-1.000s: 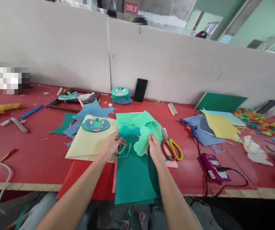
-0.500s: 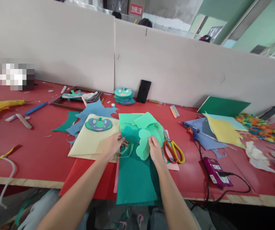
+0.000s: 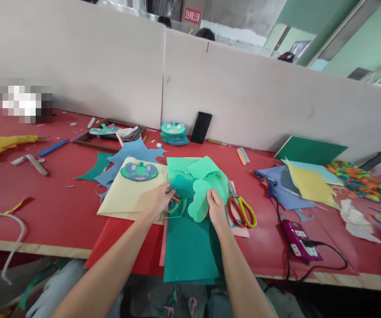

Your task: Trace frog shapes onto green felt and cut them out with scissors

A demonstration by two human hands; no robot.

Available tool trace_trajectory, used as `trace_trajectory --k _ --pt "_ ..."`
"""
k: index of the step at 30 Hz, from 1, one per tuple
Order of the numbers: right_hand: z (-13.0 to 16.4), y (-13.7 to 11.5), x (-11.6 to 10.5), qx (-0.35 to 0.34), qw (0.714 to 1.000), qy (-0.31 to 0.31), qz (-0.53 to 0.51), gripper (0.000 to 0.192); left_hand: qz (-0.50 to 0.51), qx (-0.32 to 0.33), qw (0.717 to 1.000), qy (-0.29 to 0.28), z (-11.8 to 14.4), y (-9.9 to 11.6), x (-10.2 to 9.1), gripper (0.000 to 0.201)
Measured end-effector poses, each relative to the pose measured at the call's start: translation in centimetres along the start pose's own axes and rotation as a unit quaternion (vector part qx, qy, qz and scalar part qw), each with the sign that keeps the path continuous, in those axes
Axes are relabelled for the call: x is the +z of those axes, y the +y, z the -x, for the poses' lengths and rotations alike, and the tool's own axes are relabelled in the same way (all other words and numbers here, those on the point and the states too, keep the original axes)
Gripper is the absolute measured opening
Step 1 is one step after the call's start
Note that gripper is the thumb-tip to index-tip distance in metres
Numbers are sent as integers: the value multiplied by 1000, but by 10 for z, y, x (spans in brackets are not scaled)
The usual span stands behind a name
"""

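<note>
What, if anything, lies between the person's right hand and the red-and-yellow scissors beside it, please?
Nothing visible does. The right hand pinches a light green cutout, and the scissors lie flat on the red table just to its right, with only flat paper between them.

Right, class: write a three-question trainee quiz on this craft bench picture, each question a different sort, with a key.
1. True or false: the scissors lie beside the right hand.
2. The phone is: A flat on the table, B leaning on the partition, C held.
3. What colour is the cutout the right hand holds?

Key: 1 true; 2 B; 3 light green.
</note>
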State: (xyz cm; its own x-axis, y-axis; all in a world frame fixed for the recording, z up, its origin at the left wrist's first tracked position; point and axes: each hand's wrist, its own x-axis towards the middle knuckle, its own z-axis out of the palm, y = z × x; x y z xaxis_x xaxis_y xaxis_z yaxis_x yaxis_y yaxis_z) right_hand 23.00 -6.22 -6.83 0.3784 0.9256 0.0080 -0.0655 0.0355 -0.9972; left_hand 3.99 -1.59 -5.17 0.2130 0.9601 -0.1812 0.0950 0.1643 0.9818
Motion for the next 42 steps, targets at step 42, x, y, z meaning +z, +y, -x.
trace_trajectory --k 42 --pt "35 -42 34 79 905 73 -412 26 -1 92 992 -92 27 8 38 21"
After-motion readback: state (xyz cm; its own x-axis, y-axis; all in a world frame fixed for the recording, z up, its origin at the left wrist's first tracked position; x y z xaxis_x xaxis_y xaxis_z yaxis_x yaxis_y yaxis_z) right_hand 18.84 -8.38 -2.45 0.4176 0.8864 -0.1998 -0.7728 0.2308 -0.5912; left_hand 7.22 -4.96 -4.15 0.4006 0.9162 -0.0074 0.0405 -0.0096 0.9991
